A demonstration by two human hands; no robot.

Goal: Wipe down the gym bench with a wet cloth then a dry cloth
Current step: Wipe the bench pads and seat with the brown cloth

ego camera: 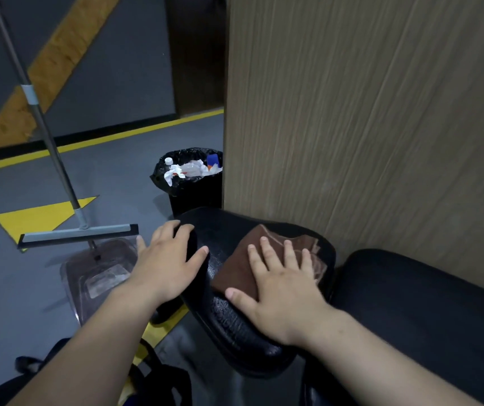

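Pressing flat, fingers spread, the right hand (283,291) pins the cloth (264,259) on the worktop (234,317); the left hand (167,259), at 9 o'clock, drapes open-palmed over its edge, grip wide.

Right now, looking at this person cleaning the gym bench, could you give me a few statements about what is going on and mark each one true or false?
1. The right hand presses flat on a brown cloth lying on the black seat pad. True.
2. The left hand holds the squeegee. False: it rests on the seat pad's edge; the squeegee stands untouched on the floor.
3. The bin beside the wooden panel is empty. False: it holds crumpled paper and bottles.
4. A clear dustpan lies on the floor below the squeegee. True.
5. The cloth is white. False: it is brown.
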